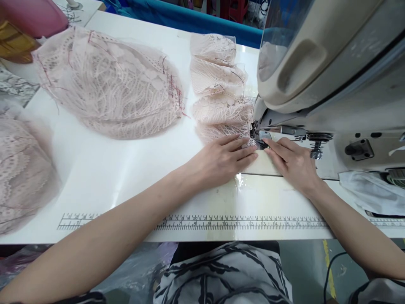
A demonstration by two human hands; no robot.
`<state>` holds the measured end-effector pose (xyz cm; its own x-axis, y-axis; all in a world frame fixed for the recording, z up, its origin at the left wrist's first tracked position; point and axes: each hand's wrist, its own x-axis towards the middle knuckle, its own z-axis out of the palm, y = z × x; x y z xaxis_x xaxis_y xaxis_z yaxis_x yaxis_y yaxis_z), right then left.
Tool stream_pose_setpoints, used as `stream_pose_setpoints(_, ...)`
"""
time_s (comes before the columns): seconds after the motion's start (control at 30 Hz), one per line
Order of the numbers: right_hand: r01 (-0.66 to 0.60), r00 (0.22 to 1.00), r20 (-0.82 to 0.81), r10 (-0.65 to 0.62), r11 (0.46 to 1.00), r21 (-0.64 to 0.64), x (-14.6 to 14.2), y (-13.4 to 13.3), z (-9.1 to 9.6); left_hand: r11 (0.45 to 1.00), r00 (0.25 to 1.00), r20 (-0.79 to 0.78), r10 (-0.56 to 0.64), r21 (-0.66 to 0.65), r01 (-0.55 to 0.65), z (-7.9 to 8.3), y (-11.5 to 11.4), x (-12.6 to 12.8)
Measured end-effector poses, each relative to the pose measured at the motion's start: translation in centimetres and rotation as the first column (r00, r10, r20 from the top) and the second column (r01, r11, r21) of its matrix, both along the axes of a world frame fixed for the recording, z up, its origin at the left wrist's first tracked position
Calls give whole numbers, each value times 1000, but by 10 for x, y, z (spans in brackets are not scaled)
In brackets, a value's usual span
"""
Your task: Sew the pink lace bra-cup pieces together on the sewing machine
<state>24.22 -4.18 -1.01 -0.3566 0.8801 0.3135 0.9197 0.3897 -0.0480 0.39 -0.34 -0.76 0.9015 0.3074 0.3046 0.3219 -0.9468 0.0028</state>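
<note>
My left hand [224, 158] lies flat on pale pink lace fabric [218, 112], fingers stretched toward the needle area of a sewing machine [284, 97]. The lace runs away from me in gathered folds along the machine's left side, with dark thread ends on it. Just right of the presser foot [260, 139], my right hand [292, 162] is closed, thumb and forefinger pinched together. A small dark piece shows at those fingertips, too small to make out. The lace edge under the foot is partly hidden by my left fingers.
A larger heap of pink lace [110, 84] with red threads lies on the white table [104, 169]. Another lace pile [22, 169] sits at the left edge. A printed ruler strip [221, 222] runs along the front. White cloth [373, 192] lies at right.
</note>
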Motion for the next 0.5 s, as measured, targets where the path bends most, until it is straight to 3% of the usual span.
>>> stream_pose_setpoints(0.5, 0, 1000, -18, 0, 1000, 6, 0, 0, 1, 1000, 1000, -15, 0, 13, 0, 0, 0, 0)
